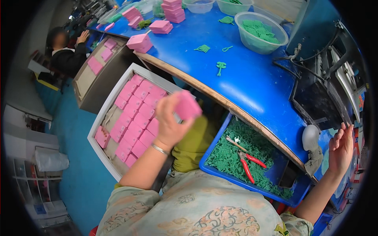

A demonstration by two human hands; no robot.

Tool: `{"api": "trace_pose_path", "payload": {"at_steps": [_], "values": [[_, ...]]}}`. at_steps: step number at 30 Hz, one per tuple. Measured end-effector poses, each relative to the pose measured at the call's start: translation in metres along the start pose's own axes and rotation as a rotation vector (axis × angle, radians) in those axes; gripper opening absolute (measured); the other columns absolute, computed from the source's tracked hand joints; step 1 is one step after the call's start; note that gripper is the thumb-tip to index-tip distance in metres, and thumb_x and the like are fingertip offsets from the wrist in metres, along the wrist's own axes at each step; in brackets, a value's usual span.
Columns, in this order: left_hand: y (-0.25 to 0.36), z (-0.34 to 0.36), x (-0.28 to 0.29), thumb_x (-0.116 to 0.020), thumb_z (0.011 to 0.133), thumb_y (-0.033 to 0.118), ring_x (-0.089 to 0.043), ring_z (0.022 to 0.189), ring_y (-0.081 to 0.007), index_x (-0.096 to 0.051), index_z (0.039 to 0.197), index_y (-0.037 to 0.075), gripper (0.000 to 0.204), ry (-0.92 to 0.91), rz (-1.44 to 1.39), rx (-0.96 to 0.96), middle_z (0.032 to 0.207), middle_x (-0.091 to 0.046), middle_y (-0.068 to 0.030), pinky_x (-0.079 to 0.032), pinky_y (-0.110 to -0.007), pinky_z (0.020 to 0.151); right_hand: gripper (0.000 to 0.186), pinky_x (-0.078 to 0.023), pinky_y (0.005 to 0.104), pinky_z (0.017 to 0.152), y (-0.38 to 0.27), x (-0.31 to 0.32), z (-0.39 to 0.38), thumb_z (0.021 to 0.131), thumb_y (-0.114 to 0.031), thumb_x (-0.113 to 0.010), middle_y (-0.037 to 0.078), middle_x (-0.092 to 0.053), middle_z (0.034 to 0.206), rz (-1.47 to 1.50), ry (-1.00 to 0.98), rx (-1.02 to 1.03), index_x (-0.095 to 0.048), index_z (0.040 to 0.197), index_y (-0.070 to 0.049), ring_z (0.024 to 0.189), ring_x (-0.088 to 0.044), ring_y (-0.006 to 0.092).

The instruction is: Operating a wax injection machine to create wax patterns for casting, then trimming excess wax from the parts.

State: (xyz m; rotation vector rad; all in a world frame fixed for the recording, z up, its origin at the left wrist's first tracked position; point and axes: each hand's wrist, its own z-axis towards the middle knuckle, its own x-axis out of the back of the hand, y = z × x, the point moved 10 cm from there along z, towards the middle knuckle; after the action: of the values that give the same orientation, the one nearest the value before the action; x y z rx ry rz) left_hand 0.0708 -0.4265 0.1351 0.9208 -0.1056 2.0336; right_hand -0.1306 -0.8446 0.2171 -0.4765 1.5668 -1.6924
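My left hand [167, 120] grips a pink block [188, 105], raised over the near right side of a white-rimmed tray [103, 155]. The block looks slightly blurred. Inside the tray stand rows of similar pink blocks [134, 103], and a separate one [102, 137] leans at the left edge. Out at the far right, my right hand [341, 148] is raised with nothing in it, its fingers stretched out. A rounded grey-white object [310, 135] on the table edge is closest to it, next to a dark machine [321, 98].
A blue bin [210, 157] on my right holds green lattice-like pieces and red-handled cutters [247, 165]. Stacked pink blocks [173, 11] and a clear tub [252, 41] of green pieces stand on the blue table [177, 47]. Another person [69, 57] sits at far left.
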Motion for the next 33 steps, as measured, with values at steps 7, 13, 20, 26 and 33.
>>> {"api": "trace_pose_path", "payload": {"at_steps": [7,13,20,26,33], "values": [[-0.166,-0.080,-0.043,-0.074,0.065,0.020,-0.043,0.106,-0.0343,-0.049,0.104,0.001,0.050,-0.348,0.012,0.716,0.113,-0.049,-0.0185,-0.034,-0.041,0.093,0.030,-0.031,0.0165,0.041,0.001,-0.006,-0.001,0.094,-0.027,-0.043,0.001,-0.055,0.065,0.054,0.034,-0.017,-0.058,0.097,-0.001,0.044,-0.040,0.0043],[-0.177,-0.105,-0.047,-0.062,0.080,0.021,-0.047,0.100,-0.0312,-0.049,0.107,-0.003,0.039,-0.178,-0.014,0.827,0.107,-0.050,-0.0203,-0.038,-0.039,0.089,0.029,-0.031,0.0158,0.042,0.014,-0.006,0.000,0.095,-0.026,-0.041,0.000,-0.054,0.067,0.060,-0.004,-0.075,-0.055,0.101,-0.001,0.046,-0.041,0.0029],[-0.175,-0.133,-0.080,-0.048,0.084,0.007,-0.054,0.089,-0.0213,-0.039,0.118,-0.004,0.036,-0.002,-0.768,1.296,0.112,-0.047,-0.0198,-0.047,-0.030,0.075,0.028,-0.031,0.0169,0.043,0.014,-0.001,0.009,0.094,-0.025,-0.042,-0.001,-0.052,0.066,0.082,0.068,-0.042,-0.055,0.101,-0.001,0.047,-0.039,0.0037],[-0.175,-0.116,-0.050,-0.050,0.080,0.003,-0.056,0.096,-0.0264,-0.041,0.120,-0.003,0.041,-0.516,-0.492,0.971,0.111,-0.054,-0.0201,-0.046,-0.035,0.083,0.030,-0.033,0.0184,0.039,0.005,-0.068,-0.017,0.094,-0.029,-0.041,0.002,-0.049,0.053,-0.011,-0.166,0.002,-0.051,0.081,-0.004,0.043,-0.042,0.0054],[-0.146,-0.115,-0.060,-0.054,0.070,0.005,-0.053,0.097,-0.0343,-0.056,0.111,0.005,0.041,-1.146,0.319,0.376,0.101,-0.060,-0.0193,-0.042,-0.040,0.087,0.015,-0.049,0.0367,0.060,0.156,-0.198,-0.122,0.073,-0.015,-0.065,0.015,-0.059,0.079,-1.202,-0.738,0.141,-0.059,0.081,-0.004,0.069,-0.060,0.0296]]}}
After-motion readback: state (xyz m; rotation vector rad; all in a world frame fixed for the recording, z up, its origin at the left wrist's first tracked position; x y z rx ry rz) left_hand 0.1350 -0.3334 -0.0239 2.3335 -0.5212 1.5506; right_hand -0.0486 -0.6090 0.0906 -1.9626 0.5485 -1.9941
